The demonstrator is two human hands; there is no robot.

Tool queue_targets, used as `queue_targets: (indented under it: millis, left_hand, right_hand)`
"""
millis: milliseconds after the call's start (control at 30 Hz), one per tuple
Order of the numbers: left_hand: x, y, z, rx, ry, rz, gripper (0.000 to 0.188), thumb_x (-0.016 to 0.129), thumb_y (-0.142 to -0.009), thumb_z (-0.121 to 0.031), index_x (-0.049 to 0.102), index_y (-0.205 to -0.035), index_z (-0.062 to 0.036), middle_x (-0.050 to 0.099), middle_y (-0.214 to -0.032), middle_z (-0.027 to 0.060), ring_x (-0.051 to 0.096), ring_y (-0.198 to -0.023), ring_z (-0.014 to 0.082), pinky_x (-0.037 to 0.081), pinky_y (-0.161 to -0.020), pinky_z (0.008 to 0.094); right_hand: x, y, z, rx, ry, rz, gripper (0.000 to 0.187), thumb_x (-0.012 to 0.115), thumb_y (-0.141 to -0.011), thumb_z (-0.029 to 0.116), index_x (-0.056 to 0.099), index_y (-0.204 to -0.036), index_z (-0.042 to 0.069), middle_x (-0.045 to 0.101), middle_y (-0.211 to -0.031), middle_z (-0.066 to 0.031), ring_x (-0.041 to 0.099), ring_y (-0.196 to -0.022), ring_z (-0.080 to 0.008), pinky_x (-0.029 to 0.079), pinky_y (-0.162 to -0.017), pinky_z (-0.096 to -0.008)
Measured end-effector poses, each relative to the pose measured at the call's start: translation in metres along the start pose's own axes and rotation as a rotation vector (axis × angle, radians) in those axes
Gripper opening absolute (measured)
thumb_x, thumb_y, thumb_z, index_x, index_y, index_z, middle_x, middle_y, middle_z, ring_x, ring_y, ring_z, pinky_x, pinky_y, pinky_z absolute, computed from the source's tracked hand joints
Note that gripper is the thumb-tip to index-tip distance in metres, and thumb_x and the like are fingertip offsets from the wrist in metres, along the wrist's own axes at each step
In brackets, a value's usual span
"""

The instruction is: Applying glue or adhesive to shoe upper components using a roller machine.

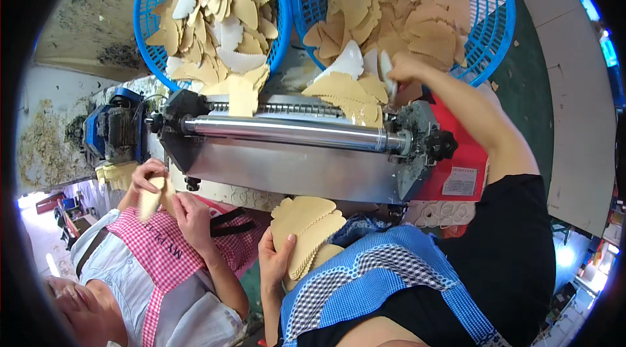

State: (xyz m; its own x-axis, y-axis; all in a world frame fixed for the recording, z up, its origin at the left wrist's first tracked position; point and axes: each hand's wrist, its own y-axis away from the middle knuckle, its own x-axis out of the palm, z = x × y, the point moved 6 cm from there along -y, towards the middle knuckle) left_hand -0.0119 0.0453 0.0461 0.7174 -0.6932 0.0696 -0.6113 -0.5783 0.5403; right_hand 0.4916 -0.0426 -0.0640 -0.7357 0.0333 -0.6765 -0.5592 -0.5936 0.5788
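My left hand [279, 256] is closed on a stack of thin beige scalloped-edge pieces [306, 226], held upright in front of my blue checked apron. Its thumb lies across the near face of the stack. Stretched out over the far side of the roller machine [293, 135], my right hand [407, 68] has its fingers curled on a white scalloped-edge piece [387, 72]. Its fingertips are partly hidden. Just left of that hand, a pile of beige pieces [352, 94] and white pieces lies behind the steel roller.
Two blue plastic baskets [284, 34] [502, 21] full of cut pieces stand beyond the machine. At my left a person in a pink checked apron [153, 243] holds beige pieces [150, 198] in both hands. A blue motor [112, 127] sits at the machine's left end, a black knob [445, 145] at its right.
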Motion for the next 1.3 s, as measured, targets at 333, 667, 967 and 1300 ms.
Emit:
queue_targets:
  millis: [333,667,967,1300]
  left_hand:
    - [0.010,-0.015,-0.006,-0.031,-0.007,0.033,0.024,0.061,-0.087,-0.006,0.055,-0.110,0.0012,0.062,-0.100,0.0044,0.057,-0.089,0.0092,0.047,-0.080,0.0236]
    - [0.002,-0.002,0.005,-0.072,-0.015,-0.040,0.029,0.060,-0.087,-0.005,0.054,-0.114,0.0017,0.062,-0.103,0.0052,0.058,-0.091,0.0097,0.047,-0.080,0.0242]
    - [0.008,-0.007,0.005,-0.104,0.023,-0.040,0.030,0.060,-0.086,-0.005,0.053,-0.114,0.0021,0.062,-0.103,0.0054,0.058,-0.090,0.0101,0.047,-0.080,0.0244]
    - [0.015,-0.016,0.001,-0.089,-0.006,0.050,0.027,0.061,-0.087,-0.006,0.054,-0.112,0.0014,0.062,-0.101,0.0049,0.058,-0.089,0.0095,0.047,-0.079,0.0244]
  right_hand:
    - [-0.084,0.064,0.125,-0.441,0.130,-0.230,0.027,0.058,-0.076,0.024,0.062,-0.097,0.007,0.065,-0.080,-0.0135,0.064,-0.070,-0.0297,0.050,-0.063,-0.0413]
    - [-0.034,-0.008,0.080,-0.034,-0.139,-0.108,0.023,0.066,-0.078,0.028,0.064,-0.079,0.005,0.063,-0.068,-0.0070,0.059,-0.055,-0.0126,0.047,-0.054,-0.0289]
    - [-0.041,0.016,0.094,-0.467,-0.509,-0.196,0.019,0.066,-0.073,0.008,0.062,-0.091,0.002,0.062,-0.080,-0.0017,0.056,-0.074,-0.0093,0.045,-0.067,-0.0239]
    - [-0.013,0.029,0.068,-0.140,-0.363,0.348,0.021,0.061,-0.082,0.019,0.062,-0.095,0.003,0.054,-0.073,0.0010,0.048,-0.066,-0.0036,0.040,-0.057,-0.0215]
